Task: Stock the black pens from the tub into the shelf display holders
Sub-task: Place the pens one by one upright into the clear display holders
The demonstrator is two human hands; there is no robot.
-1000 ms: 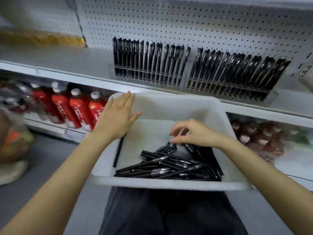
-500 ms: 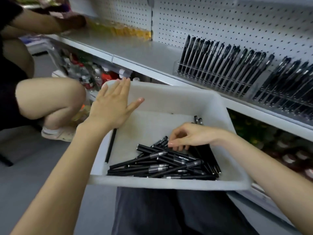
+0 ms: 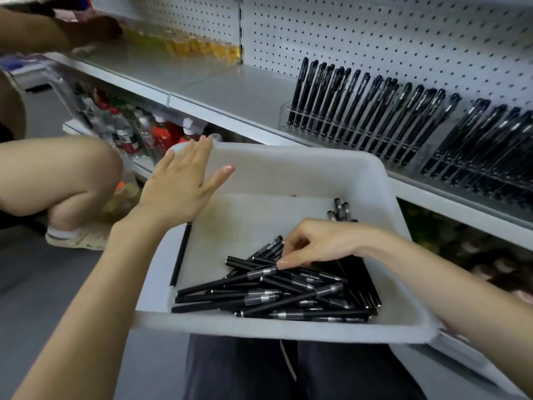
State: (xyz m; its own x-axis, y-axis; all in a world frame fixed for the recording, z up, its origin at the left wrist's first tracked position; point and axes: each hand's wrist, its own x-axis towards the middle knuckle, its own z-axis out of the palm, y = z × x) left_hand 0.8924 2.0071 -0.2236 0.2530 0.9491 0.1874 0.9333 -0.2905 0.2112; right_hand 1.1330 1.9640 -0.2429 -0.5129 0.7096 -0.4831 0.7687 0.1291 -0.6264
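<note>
Along the back edge of the shelf (image 3: 230, 90) stand the display holders (image 3: 360, 131); in front, the white tub (image 3: 288, 327) has its black pens (image 3: 274, 295) heaped at its near edge. The left hand (image 3: 181, 186) stays flat and open on the far-left corner; the right hand (image 3: 323, 243) has sunk onto the heap, fingers curled, grip unclear.

Head camera looks down, close, over the tub (image 3: 288, 327) toward the shelf (image 3: 230, 90).

A shop: pegboard-backed shelf (image 3: 225, 90), stocked pen holders (image 3: 360, 122), bottled drinks (image 3: 135, 134) below.
</note>
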